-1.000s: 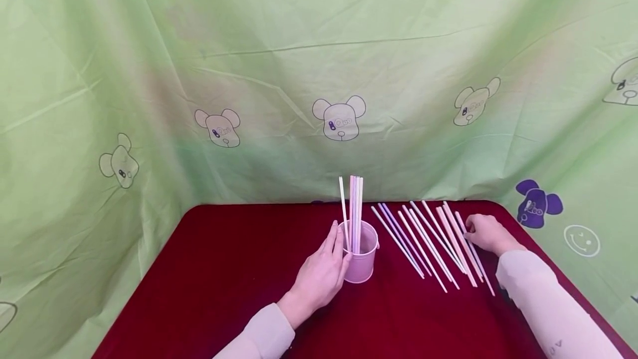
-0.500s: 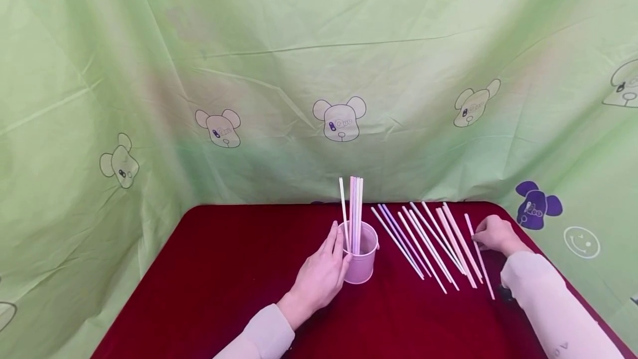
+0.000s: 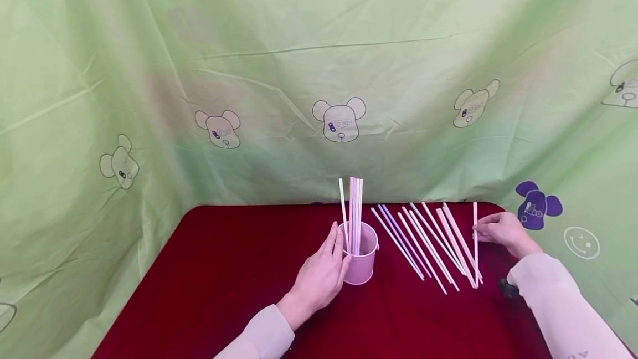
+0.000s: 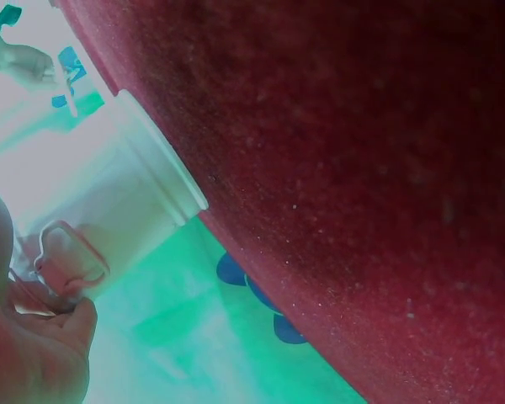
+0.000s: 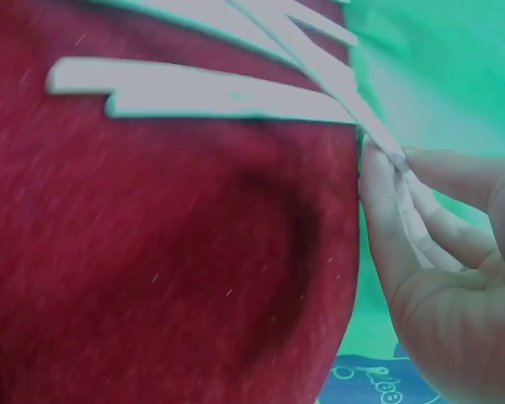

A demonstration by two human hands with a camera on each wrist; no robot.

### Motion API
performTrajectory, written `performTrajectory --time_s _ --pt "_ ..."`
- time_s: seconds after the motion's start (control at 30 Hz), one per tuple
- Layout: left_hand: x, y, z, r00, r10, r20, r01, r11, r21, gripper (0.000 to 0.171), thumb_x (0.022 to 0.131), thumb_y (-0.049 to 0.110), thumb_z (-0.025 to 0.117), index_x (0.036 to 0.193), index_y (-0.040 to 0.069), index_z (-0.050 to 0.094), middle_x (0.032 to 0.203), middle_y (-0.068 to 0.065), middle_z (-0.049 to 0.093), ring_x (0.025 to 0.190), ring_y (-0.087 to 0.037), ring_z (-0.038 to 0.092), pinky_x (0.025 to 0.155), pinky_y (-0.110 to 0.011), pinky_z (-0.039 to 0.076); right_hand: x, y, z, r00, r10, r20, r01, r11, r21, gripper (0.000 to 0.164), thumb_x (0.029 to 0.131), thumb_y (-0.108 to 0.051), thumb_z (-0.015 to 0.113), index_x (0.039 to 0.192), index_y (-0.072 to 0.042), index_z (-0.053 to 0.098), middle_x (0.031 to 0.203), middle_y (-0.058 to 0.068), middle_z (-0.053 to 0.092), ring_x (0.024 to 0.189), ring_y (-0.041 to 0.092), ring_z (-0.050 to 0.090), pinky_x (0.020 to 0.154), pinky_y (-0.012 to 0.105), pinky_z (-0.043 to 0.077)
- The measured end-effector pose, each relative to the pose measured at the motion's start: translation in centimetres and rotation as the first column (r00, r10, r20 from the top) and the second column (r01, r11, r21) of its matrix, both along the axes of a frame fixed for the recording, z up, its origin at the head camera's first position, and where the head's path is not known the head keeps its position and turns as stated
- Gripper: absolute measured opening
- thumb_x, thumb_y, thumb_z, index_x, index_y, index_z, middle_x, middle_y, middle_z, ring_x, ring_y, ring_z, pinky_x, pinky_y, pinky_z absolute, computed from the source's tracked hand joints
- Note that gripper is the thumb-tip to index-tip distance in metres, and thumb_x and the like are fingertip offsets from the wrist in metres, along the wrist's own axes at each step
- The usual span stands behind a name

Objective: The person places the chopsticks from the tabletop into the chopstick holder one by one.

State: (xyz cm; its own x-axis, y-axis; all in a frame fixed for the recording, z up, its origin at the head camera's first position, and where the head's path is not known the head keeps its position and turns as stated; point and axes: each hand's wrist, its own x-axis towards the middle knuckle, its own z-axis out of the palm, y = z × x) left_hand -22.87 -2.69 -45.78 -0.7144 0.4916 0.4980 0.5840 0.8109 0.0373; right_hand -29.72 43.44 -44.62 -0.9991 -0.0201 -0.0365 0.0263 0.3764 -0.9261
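Observation:
A small pink bucket stands upright on the red cloth, with several pastel straws upright in it and one leaning apart at the left. My left hand rests against the bucket's left side, fingers extended along it and thumb at the front. In the left wrist view, its fingertips are beside the bucket's wire handle. At the right, my right hand pinches a pale pink straw between thumb and fingers. The straw's lower end overlaps the loose pink straws in the head view.
Several loose straws, white, blue and purple, lie slanted between the bucket and my right hand. The red tablecloth ends at a green printed curtain behind and at both sides.
My right hand has moved right and drawn the pale pink straw away from the loose group, turning it from slanted to nearly vertical in the head view. My left hand has stayed at the bucket.

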Motion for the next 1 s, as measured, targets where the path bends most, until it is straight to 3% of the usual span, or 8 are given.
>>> performTrajectory --time_s 0.2,0.37,0.7,1.0 --pt "0.0 0.0 0.1 1.000 0.001 0.000 -0.001 1.000 0.005 0.061 0.102 0.040 0.025 0.146 -0.002 0.027 0.151 -0.019 0.024 0.129 -0.021 0.042 0.075 -0.029 0.055 0.2 -1.0 1.4 1.000 -0.003 0.009 0.005 0.990 -0.141 0.038 0.093 0.004 0.049 0.116 0.032 0.036 0.079 0.001 0.069 0.076 0.019 0.069 0.075 0.033 0.055" --pt "0.1 0.0 0.0 1.000 -0.001 -0.003 0.001 1.000 0.001 0.061 0.102 0.040 0.025 0.145 -0.002 0.027 0.152 -0.019 0.023 0.129 -0.022 0.043 0.074 -0.029 0.055 0.3 -2.7 2.5 1.000 0.010 -0.001 -0.010 0.987 -0.161 0.040 0.092 0.004 0.050 0.117 0.031 0.035 0.079 0.001 0.068 0.076 0.017 0.069 0.075 0.032 0.055" --pt "0.1 0.0 0.1 1.000 0.002 0.009 -0.002 1.000 0.002 0.061 0.102 0.040 0.024 0.146 -0.002 0.027 0.152 -0.019 0.022 0.130 -0.021 0.042 0.076 -0.029 0.054 -1.2 -7.5 5.8 0.998 0.019 -0.053 -0.030 0.975 -0.222 0.039 0.093 0.003 0.052 0.120 0.025 0.036 0.081 0.003 0.068 0.077 0.014 0.069 0.079 0.030 0.053" --pt "0.1 0.0 0.0 1.000 0.002 0.001 -0.002 1.000 0.001 0.061 0.102 0.040 0.024 0.145 -0.002 0.028 0.152 -0.019 0.023 0.130 -0.021 0.041 0.078 -0.029 0.054 -0.6 -12.5 9.6 0.990 0.008 -0.140 -0.046 0.962 -0.268 0.037 0.090 0.000 0.059 0.117 0.019 0.042 0.080 0.001 0.069 0.078 0.018 0.069 0.079 0.031 0.053"
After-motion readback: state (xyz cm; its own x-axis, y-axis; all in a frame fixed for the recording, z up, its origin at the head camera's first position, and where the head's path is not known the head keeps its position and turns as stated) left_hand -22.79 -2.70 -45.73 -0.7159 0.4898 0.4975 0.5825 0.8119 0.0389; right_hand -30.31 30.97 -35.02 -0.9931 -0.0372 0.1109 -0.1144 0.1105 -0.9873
